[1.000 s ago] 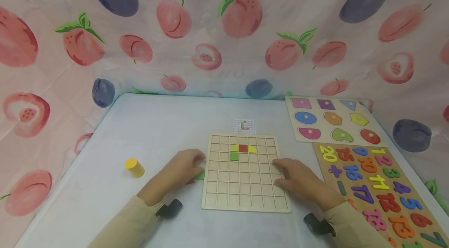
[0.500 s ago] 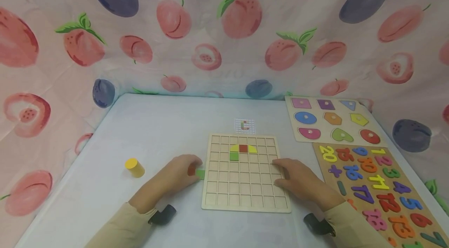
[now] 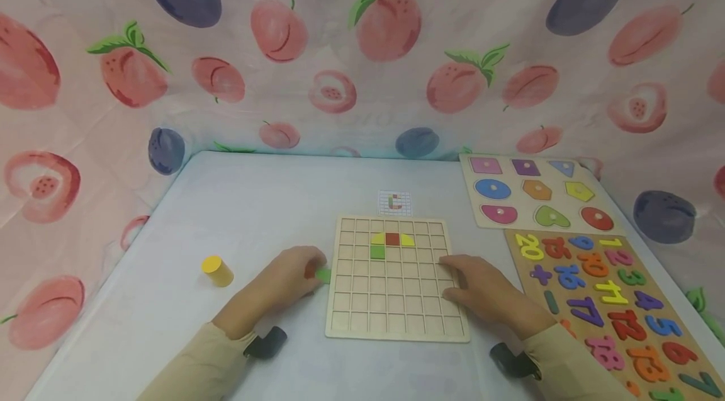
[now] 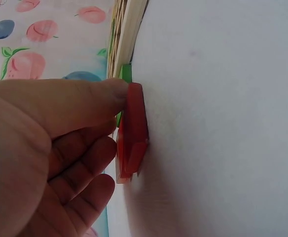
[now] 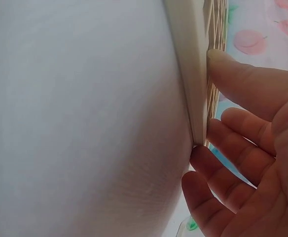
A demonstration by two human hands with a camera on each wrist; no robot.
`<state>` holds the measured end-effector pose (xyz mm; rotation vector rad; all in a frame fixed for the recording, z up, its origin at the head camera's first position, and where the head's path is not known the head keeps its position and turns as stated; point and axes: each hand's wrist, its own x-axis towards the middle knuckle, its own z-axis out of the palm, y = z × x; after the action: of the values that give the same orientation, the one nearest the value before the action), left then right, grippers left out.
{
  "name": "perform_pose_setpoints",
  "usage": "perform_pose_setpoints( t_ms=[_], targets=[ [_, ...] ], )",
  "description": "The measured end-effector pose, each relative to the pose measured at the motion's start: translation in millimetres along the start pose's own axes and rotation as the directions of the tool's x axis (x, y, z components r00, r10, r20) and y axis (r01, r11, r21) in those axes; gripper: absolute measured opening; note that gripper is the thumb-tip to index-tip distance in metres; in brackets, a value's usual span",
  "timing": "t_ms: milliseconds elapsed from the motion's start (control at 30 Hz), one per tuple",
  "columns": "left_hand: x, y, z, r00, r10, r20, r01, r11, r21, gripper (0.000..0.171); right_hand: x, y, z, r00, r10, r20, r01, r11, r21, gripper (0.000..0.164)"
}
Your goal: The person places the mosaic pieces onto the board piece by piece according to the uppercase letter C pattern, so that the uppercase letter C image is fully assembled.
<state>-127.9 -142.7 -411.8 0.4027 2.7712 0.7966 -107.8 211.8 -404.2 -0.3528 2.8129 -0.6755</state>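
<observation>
My left hand [image 3: 292, 272] is at the left edge of a wooden grid board [image 3: 396, 319], its fingers around small coloured blocks. In the left wrist view the thumb tip lies against a green block [image 4: 126, 73] and a red block [image 4: 136, 123]; part of the green one is hidden behind the thumb. My right hand [image 3: 484, 291] rests at the board's right edge, thumb and fingertips touching the side with relaxed fingers. On the board sit a red square [image 3: 393, 239] between two yellow curved pieces [image 3: 407, 240], and a green square [image 3: 377, 252] below the left one.
Behind the board lies a small pattern card [image 3: 394, 203]. A yellow cylinder [image 3: 218, 271] stands to the left. On the right are a shape puzzle [image 3: 510, 165] and a number puzzle [image 3: 566, 291], the latter close to my right forearm.
My left hand has drawn slightly left and down from the board's edge. The green shape showing by its fingertips looked square half a second ago and now appears rounded. The right hand has stayed put.
</observation>
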Motion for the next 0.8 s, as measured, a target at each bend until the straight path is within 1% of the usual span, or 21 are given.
perform_pose_setpoints(
  t_ms=[300, 800],
  targets=[
    [3.8, 2.2, 0.7, 0.999, -0.044, 0.018, 0.044, 0.999, -0.010, 0.035, 0.2, -0.8, 0.1, 1.000, 0.027, 0.015, -0.027, 1.000, 0.014, 0.057],
    [6.8, -1.0, 1.0, 0.999, -0.031, 0.024, 0.031, 0.999, -0.016, 0.031, 0.9, -0.9, -0.1, 1.000, 0.025, 0.019, -0.025, 1.000, 0.009, 0.057]
  ],
)
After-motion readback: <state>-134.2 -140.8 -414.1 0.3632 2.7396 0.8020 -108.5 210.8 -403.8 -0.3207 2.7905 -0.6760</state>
